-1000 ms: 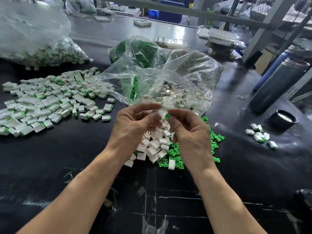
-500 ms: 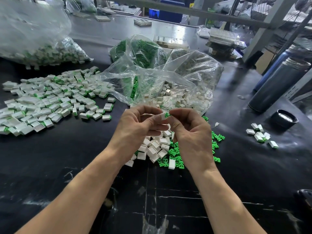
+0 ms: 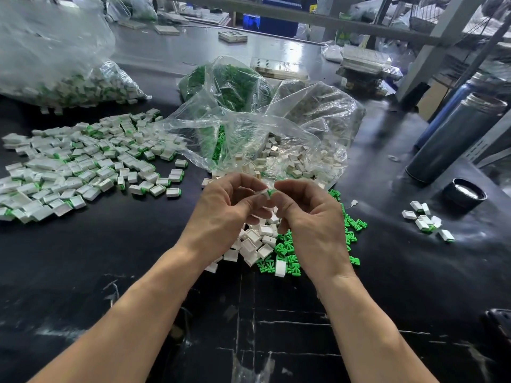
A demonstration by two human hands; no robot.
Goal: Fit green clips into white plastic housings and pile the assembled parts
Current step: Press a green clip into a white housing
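Observation:
Over the middle of the black table my left hand [image 3: 224,211] pinches a small white housing [image 3: 262,192]. A green clip [image 3: 271,192] is pinched by my right hand [image 3: 309,214] and its tip meets the housing's end. Under both hands lie loose white housings [image 3: 257,241] and loose green clips [image 3: 284,252]. A wide spread of assembled white-and-green parts [image 3: 83,164] covers the table to the left.
Clear bags stand behind the hands: one with white housings [image 3: 298,158], one with green clips [image 3: 229,84], a big one of assembled parts [image 3: 69,87] far left. At the right are a dark flask [image 3: 453,139], its cap [image 3: 464,193] and a few assembled parts [image 3: 425,221].
My fingertips came together. The green clip has moved up against the end of the white housing, and both hands shifted slightly up and right.

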